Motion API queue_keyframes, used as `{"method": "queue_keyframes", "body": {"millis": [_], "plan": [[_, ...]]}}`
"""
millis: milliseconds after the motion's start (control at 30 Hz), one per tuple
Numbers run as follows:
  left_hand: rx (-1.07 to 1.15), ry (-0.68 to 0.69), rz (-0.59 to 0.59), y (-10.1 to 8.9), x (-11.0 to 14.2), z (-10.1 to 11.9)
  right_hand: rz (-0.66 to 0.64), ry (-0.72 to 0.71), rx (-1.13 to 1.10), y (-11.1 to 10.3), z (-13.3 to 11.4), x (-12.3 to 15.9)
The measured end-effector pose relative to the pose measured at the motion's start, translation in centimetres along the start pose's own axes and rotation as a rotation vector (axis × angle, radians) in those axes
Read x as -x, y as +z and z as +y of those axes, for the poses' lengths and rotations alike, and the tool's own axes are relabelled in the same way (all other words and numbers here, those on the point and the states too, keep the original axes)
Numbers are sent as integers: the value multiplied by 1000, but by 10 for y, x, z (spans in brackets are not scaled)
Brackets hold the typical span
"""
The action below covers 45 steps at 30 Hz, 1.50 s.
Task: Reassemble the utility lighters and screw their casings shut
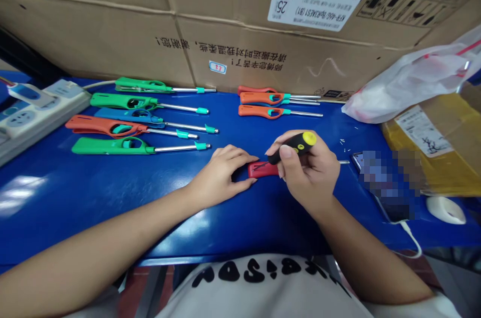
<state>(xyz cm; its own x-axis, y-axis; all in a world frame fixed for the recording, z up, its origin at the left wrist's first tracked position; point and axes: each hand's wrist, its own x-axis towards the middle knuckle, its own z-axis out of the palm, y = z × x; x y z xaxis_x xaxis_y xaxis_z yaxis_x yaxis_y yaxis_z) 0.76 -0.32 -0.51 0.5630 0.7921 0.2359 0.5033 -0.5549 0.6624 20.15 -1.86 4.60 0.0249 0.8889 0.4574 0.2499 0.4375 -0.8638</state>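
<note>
A red long-nosed gas lighter [264, 169] lies flat on the blue table in front of me, its metal tube pointing right. My left hand [221, 175] grips the butt end of its handle between thumb and fingers. In my right hand [310, 173] is a screwdriver [293, 146] with a black and yellow handle, slanted so that its thin shaft runs down to the lighter's handle. The tip appears to touch the lighter near the left end. My right hand covers the middle of the lighter, so its trigger is hidden.
Several green, blue and orange lighters [112, 145] lie at left, with orange and red ones [259, 111] at the back. A power strip [41, 107], cardboard box [225, 22], plastic bag [406, 77], taped parcel [451, 137], phone [391, 188] and white mouse-shaped object [446, 210] surround the workspace.
</note>
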Motion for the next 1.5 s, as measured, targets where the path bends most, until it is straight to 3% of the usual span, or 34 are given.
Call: {"method": "queue_keyframes", "body": {"millis": [533,833,900,1033,1133,1333,1500], "plan": [[-10,20,-10,-1,0,-1,-141,-55,143,-3,-5,-4],[-6,32,-15,-1,-1,1,-363,-264,352,-8,-19,-16],[-14,33,-15,-1,-1,1,-450,-245,378,-13,-26,-24],[-31,29,-13,-1,0,1,-622,-378,482,-26,-41,-42],[-38,38,-1,0,0,0,-642,-437,561,-26,-43,-50],[-41,30,-11,0,0,-1,-556,-521,730,-20,-35,-56],[-31,37,5,1,0,-1,-711,-490,613,-29,-46,-55]]}}
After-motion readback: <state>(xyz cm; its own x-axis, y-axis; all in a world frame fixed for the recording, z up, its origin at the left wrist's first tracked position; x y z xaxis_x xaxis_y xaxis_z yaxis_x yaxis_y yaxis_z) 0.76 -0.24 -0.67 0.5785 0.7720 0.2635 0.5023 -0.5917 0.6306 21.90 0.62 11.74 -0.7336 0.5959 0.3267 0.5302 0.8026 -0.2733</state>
